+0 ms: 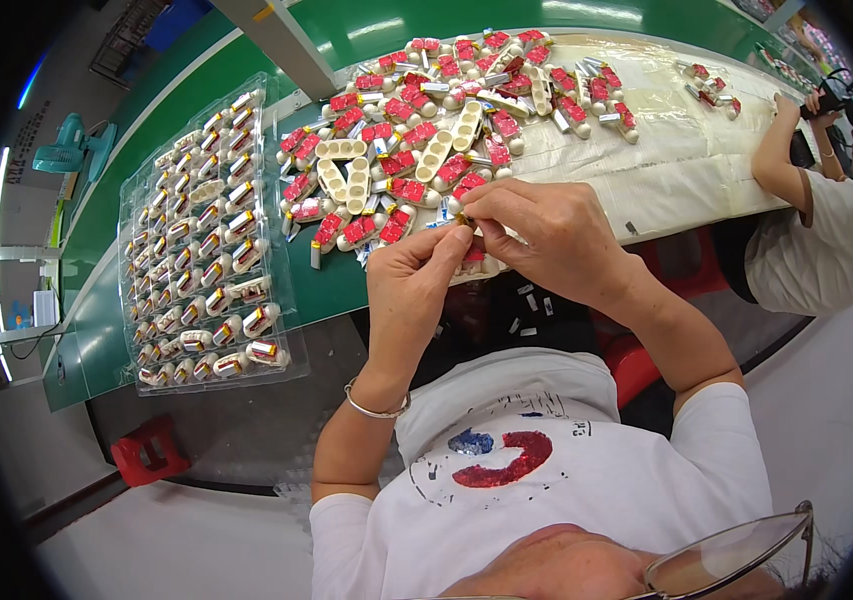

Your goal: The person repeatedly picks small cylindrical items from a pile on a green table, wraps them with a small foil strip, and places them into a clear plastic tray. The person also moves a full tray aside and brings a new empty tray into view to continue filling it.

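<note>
Close together at the table's near edge, my left hand point(412, 268) and my right hand point(554, 238) pinch with thumb and forefinger at one spot. Between the fingertips shows a small yellowish-brown bit point(462, 219); the fingers cover most of it, so its kind cannot be made out. Just beyond my hands spreads a heap of off-white, rounded plastic pieces with red labels point(408, 190), many with a small silver cylinder attached. Among them lie several bare cream strips with round hollows point(434, 156).
A clear plastic tray point(298, 372) at the left holds rows of off-white pieces with silver cylinders. A metal post point(281, 45) rises behind the heap. At the far right sits another person point(816, 220). A turquoise fan point(71, 145) and a red stool point(149, 452) are at the left.
</note>
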`<act>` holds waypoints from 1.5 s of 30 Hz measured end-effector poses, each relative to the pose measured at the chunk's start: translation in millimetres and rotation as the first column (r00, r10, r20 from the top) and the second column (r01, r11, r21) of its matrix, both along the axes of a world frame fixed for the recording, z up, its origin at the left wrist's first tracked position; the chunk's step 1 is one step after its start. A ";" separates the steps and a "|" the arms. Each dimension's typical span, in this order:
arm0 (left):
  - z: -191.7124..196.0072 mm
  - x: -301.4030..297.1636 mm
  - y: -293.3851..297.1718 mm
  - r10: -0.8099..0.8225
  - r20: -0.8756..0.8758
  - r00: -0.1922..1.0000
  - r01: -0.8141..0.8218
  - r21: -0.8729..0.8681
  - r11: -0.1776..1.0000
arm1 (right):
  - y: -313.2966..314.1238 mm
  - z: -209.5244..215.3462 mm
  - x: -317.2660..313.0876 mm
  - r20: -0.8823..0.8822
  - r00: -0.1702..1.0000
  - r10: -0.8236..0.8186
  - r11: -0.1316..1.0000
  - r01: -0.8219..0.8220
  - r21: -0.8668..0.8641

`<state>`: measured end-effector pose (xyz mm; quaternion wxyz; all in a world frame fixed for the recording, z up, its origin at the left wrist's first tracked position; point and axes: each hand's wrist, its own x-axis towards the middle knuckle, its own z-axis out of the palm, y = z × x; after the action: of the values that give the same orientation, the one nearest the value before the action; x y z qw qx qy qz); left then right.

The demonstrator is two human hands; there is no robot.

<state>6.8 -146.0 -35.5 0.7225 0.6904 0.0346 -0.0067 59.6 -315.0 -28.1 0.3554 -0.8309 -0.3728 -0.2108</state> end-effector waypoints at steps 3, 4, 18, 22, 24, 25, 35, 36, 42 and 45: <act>-2.3 -0.1 1.4 0.009 0.003 1.000 -0.009 0.010 1.000 | -0.5 -0.2 1.3 -0.043 0.999 -0.013 1.000 0.012 -0.013; -1.3 -0.2 0.7 0.007 0.008 1.000 -0.007 -0.007 1.000 | -1.5 0.5 2.0 -0.113 0.994 -0.006 1.000 0.009 0.025; -6.0 1.7 19.4 -0.158 -0.174 0.972 0.038 -0.546 0.837 | -44.5 -3.8 -1.1 -0.546 0.826 0.141 0.980 -0.040 0.193; -9.2 0.2 13.9 -0.225 -0.228 0.947 0.043 -0.605 0.795 | -19.5 -4.2 -7.8 -0.594 0.716 0.367 0.865 -0.028 0.501; -9.0 1.2 10.3 -0.265 -0.223 0.938 0.061 -0.646 0.761 | -9.5 -11.8 -9.7 -0.494 0.774 0.397 0.820 -0.058 0.569; -8.9 0.5 9.4 -0.267 -0.211 0.940 0.071 -0.646 0.760 | -5.2 -15.9 -10.0 -0.442 0.795 0.415 0.795 -0.081 0.601; -5.0 -6.4 9.3 -0.189 -0.023 0.982 0.162 -0.424 0.891 | -4.5 -8.9 -10.9 -0.516 0.776 0.362 0.796 0.031 0.604; -1.2 -7.6 7.6 -0.174 -0.017 0.985 0.155 -0.384 0.910 | -5.7 -8.4 -11.1 -0.494 0.800 0.341 0.813 0.013 0.582; -0.6 -8.3 8.1 -0.080 0.034 0.996 0.087 -0.274 0.958 | -7.2 2.2 -7.8 -0.273 0.939 0.209 0.914 -0.088 0.397; -1.1 -9.6 9.3 -0.067 0.040 0.997 0.076 -0.319 0.945 | -6.6 5.7 -8.0 -0.297 0.929 0.222 0.913 -0.091 0.397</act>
<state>-2.8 -136.7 -36.6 0.8247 0.5649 -0.0022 -0.0285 51.6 -321.6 -22.5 0.5821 -0.7377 -0.3258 -0.1041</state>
